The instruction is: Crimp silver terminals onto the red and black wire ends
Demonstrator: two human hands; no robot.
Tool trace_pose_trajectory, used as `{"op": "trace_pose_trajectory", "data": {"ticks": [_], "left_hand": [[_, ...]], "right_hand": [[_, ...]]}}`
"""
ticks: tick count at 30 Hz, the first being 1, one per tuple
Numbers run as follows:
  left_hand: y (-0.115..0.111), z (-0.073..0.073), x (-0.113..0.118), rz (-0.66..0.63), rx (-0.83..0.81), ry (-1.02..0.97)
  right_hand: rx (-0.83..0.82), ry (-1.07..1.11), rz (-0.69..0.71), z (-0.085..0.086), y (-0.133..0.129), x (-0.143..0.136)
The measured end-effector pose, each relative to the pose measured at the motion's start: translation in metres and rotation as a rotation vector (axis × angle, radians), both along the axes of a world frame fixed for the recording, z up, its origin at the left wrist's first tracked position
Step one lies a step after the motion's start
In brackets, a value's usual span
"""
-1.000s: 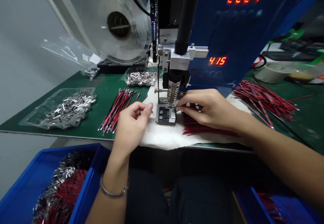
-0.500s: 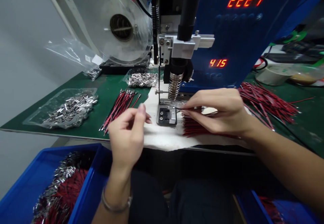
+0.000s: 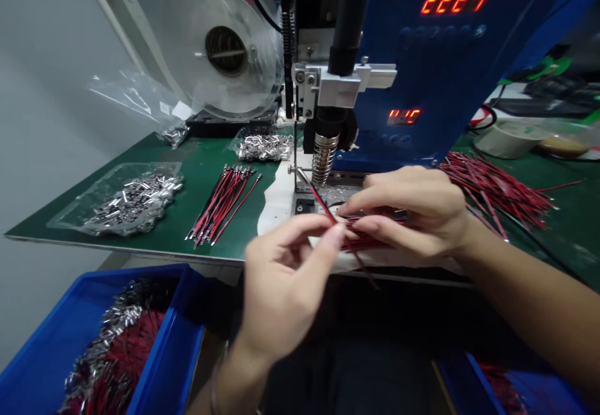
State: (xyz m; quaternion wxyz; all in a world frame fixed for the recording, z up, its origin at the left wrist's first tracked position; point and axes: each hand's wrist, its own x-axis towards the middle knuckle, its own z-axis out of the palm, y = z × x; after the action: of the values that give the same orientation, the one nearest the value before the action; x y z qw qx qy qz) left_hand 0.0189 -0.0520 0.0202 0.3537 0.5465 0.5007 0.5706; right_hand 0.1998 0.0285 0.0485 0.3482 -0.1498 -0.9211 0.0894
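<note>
My left hand [image 3: 293,277] pinches a red and black wire [image 3: 322,203] that has a silver metal piece at its upper end, in front of the machine's spring-loaded tip [image 3: 324,159]. Beside it, my right hand [image 3: 407,212] is over a bundle of red and black wires [image 3: 365,240]; its thumb and forefinger are close together, and what they hold, if anything, is hidden. Under the tip, the small metal fixture [image 3: 305,205] is partly covered by the held wire and my hands.
Wires with metal ends [image 3: 222,205] lie left of the white paper [image 3: 276,205]. Trays of silver parts [image 3: 135,202] stand further left and behind. A blue bin [image 3: 180,334] is below the table edge. More wires [image 3: 497,190] lie at the right.
My left hand has moved right, from beside the fixture to my right hand, and now pinches a wire. The wire near the fixture has been lifted and tilted; my right hand has shifted slightly.
</note>
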Motion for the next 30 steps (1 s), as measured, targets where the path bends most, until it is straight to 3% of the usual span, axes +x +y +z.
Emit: {"op": "trace_pose_trajectory", "data": {"ticks": [4, 7, 13, 18, 22, 30], "left_hand": [[0.019, 0.01, -0.057, 0.349, 0.062, 0.288], [0.043, 0.013, -0.089, 0.396, -0.021, 0.609], [0.073, 0.006, -0.093, 0.457, -0.105, 1.177], [0.077, 0.004, -0.092, 0.492, -0.074, 1.261], [0.077, 0.005, -0.092, 0.515, -0.144, 1.283], [0.069, 0.015, -0.101, 0.562, -0.178, 1.175]], "right_hand": [[0.007, -0.443, -0.194, 0.008, 0.016, 0.013], [-0.124, -0.582, -0.278, 0.01, 0.026, 0.022], [-0.216, -0.623, -0.292, 0.01, 0.03, 0.024], [-0.237, -0.653, -0.256, 0.009, 0.031, 0.024], [-0.238, -0.649, -0.221, 0.007, 0.032, 0.025], [-0.251, -0.625, -0.185, 0.003, 0.033, 0.024]]}}
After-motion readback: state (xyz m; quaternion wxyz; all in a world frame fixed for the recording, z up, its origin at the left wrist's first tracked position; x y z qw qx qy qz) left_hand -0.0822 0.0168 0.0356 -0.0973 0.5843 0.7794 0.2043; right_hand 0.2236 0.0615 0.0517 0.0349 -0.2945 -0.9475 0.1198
